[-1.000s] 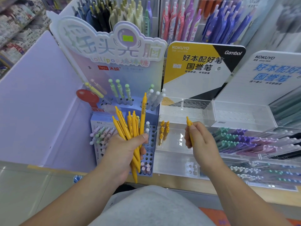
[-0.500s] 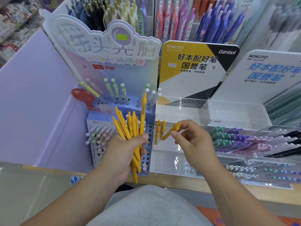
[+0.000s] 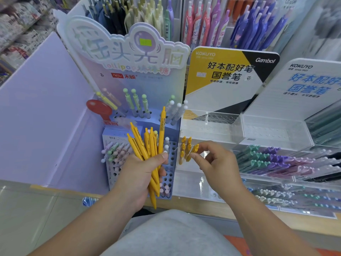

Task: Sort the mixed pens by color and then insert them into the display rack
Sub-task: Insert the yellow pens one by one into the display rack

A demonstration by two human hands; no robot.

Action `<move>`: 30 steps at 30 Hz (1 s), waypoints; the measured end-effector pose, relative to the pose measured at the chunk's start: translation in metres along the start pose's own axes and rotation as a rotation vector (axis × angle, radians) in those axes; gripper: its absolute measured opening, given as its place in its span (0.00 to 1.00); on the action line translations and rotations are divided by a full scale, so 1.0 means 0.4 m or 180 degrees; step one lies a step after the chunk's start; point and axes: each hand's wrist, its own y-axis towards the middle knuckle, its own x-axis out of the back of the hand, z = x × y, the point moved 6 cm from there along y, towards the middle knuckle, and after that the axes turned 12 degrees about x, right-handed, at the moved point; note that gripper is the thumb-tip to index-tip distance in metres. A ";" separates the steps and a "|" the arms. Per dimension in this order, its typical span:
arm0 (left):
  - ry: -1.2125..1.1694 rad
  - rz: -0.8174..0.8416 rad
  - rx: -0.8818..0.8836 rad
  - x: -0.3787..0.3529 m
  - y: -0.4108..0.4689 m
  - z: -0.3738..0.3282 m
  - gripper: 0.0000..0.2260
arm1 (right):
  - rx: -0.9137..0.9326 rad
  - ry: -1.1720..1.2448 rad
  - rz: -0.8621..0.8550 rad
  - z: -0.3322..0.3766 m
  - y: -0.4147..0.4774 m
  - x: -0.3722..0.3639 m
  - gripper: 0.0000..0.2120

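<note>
Two hands busy here. Left hand (image 3: 140,174) grips a fat bunch of yellow pens (image 3: 149,143). Right hand (image 3: 219,163) pinches one yellow pen (image 3: 193,150) at the clear rack (image 3: 212,126).

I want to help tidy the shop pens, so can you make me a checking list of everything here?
Surface: wooden shelf edge, carrying the racks.
Job's things: bundle of yellow pens; single yellow pen at the clear rack, beside the racked yellow pens.
Clutter: blue rack of pastel pens; teal and purple pens lying to the right.
Hands: left hand grips the bundle of yellow pens; right hand pinches the single yellow pen.
Cables: nothing seen.
Surroundings: Kokuyo sign, hanging pens above, shop shelves far left.
</note>
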 end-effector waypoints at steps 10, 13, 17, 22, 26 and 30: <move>0.0065 0.0021 -0.0058 0.002 0.002 -0.001 0.09 | -0.0070 -0.0680 0.0200 -0.056 -0.014 -0.060 0.05; 0.0091 0.0034 -0.0078 0.004 0.002 0.000 0.08 | -0.0149 -0.0696 0.0237 -0.062 -0.012 -0.065 0.04; 0.0257 0.0205 -0.0207 -0.002 -0.009 -0.006 0.05 | -0.0177 -0.0705 0.0269 -0.070 -0.009 -0.070 0.04; 0.0809 0.0599 -0.0413 -0.035 -0.034 -0.029 0.10 | -0.0382 -0.0276 0.0169 -0.068 -0.018 -0.036 0.10; 0.1151 0.0619 -0.0491 -0.058 -0.040 -0.034 0.11 | -0.0489 0.0828 -0.0263 0.000 -0.008 0.034 0.06; 0.1525 0.0593 -0.0564 -0.080 -0.039 -0.029 0.08 | -0.0484 0.1510 -0.0366 0.068 0.007 0.072 0.04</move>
